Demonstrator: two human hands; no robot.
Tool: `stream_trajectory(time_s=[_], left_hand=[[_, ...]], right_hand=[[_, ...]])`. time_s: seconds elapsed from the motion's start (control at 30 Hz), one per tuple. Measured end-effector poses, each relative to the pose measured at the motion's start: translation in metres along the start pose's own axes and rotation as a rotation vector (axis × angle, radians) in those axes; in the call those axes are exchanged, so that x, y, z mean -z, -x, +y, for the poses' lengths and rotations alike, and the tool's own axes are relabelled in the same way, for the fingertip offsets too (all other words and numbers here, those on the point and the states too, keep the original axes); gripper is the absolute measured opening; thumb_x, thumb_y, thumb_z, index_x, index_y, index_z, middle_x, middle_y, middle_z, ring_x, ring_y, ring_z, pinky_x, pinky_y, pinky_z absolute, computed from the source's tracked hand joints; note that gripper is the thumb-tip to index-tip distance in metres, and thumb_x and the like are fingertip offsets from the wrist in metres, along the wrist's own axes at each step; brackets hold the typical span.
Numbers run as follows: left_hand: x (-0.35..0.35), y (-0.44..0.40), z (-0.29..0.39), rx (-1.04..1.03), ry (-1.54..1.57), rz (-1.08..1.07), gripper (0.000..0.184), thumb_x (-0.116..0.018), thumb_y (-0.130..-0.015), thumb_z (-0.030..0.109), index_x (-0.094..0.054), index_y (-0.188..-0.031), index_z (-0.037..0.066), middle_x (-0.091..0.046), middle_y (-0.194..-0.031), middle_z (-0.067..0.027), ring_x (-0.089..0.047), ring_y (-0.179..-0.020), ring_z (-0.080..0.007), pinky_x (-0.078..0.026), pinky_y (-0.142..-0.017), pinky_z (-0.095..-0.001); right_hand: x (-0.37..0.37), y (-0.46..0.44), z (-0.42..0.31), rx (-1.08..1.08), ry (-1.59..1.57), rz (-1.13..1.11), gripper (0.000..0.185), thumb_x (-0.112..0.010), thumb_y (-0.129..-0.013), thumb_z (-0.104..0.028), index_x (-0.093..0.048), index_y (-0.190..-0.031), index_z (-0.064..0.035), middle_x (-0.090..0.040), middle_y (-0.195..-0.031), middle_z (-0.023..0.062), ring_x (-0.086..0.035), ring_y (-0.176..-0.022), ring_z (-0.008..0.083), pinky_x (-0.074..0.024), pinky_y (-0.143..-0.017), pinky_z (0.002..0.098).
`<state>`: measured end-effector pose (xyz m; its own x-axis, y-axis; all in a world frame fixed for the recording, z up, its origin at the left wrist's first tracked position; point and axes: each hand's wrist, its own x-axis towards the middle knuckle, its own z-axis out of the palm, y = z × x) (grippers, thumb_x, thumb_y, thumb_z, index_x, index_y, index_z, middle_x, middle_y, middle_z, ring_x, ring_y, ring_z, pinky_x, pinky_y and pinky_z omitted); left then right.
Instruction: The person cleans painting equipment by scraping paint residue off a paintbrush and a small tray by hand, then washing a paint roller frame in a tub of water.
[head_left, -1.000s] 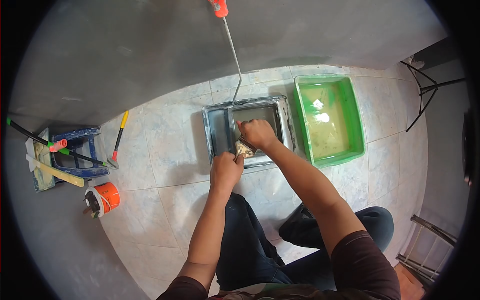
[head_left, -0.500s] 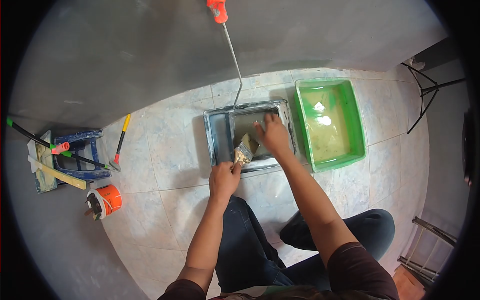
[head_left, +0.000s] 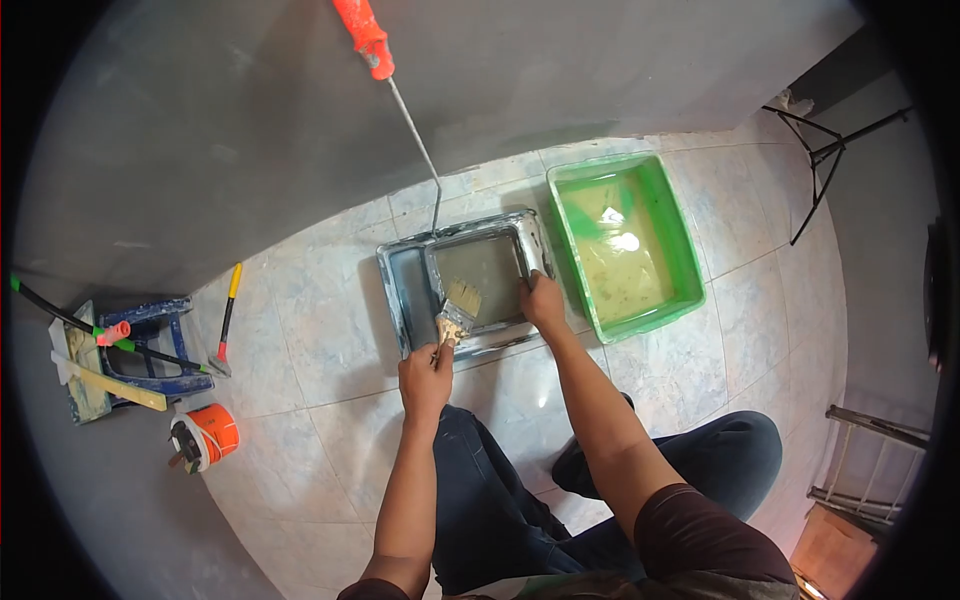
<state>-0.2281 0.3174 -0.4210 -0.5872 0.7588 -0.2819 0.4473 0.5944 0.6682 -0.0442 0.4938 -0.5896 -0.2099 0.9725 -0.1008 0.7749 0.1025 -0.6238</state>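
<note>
The left hand (head_left: 426, 379) clamps a flat, pale-bristled paintbrush (head_left: 456, 315), its length pointing far and slightly right over the grey rectangular tray (head_left: 484, 345). The right hand (head_left: 542, 304) grips the tray's near-right rim.

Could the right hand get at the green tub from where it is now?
Probably yes: the right hand is at the right side of the paint tray, next to the green tub, and nothing visible stands between hand and tub.
</note>
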Motion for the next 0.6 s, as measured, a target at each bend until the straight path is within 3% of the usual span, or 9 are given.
stream_trajectory(time_s=[0.6], left_hand=[[0.002, -0.004, -0.018, 0.003, 0.026, 0.007, 0.037, -0.071, -0.097, 0.031, -0.072, -0.083, -0.003, -0.067, -0.069, -0.0245, -0.067, -0.065, -0.0438, -0.050, -0.061, -0.0477]], right_hand=[[0.026, -0.004, -0.005, 0.085, -0.120, -0.142, 0.027, -0.067, -0.094, -0.022, -0.064, -0.089, 0.0036, -0.065, -0.084, 0.0343, -0.065, -0.088, 0.0544, -0.0522, -0.075, 0.0570]])
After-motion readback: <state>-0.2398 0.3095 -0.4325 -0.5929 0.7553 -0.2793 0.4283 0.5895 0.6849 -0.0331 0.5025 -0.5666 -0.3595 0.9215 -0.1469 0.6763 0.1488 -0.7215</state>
